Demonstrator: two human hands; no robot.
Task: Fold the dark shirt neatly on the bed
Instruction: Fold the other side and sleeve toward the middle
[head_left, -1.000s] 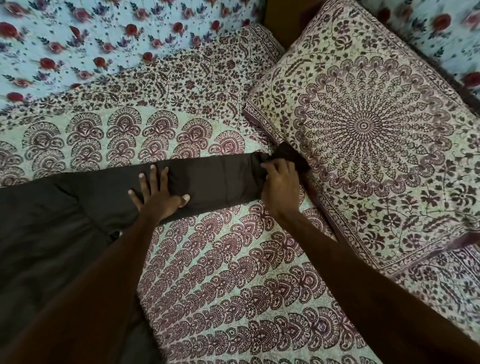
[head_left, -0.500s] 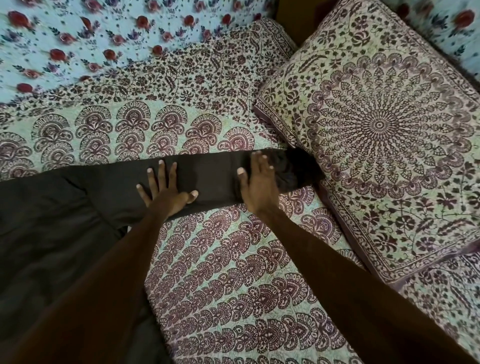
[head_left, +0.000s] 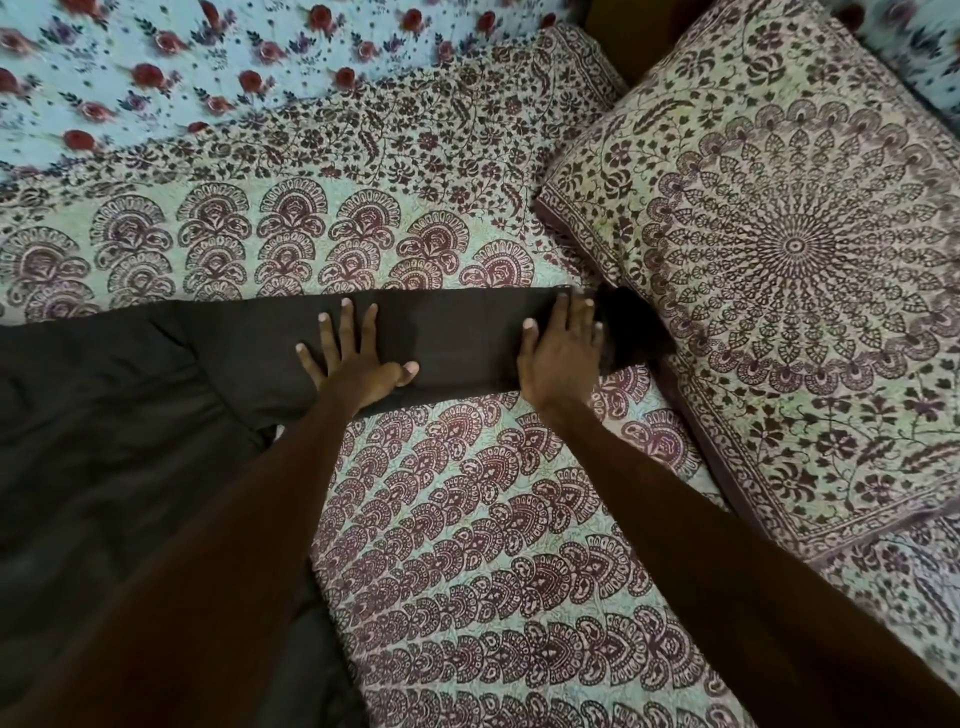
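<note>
The dark shirt (head_left: 104, 441) lies on the bed (head_left: 467, 545), body to the left, with one sleeve (head_left: 457, 343) stretched straight across to the pillow (head_left: 779, 260). The left hand (head_left: 358, 364) and right hand (head_left: 563, 353) press flat on that sleeve, fingers straight, gripping nothing. This looks like the sleeve-smoothing step. The next move probably calls for pinching near the cuff and folding the sleeve back over the body.

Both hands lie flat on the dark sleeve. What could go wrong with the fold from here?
The cuff end beside the right hand looks bunched against the pillow, so it may fold in crooked. The shirt body on the left shows creases; laying the sleeve over them could trap them.
</note>
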